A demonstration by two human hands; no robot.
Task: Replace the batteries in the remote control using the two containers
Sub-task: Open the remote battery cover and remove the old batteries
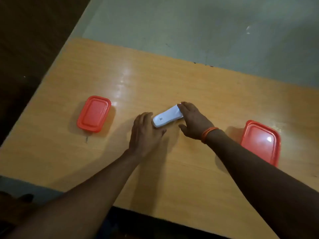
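Note:
A white remote control lies face down on the wooden table, slanted from lower left to upper right, with a small label on its back. My left hand touches its near left end, fingers spread. My right hand, with an orange band on the wrist, rests its fingertips on the far right end. One red-lidded container stands closed to the left. A second red-lidded container stands closed to the right, partly behind my right forearm. No batteries are visible.
The table's far edge meets a pale grey-green floor. Its left edge drops off beside a dark area. The near edge runs under my forearms.

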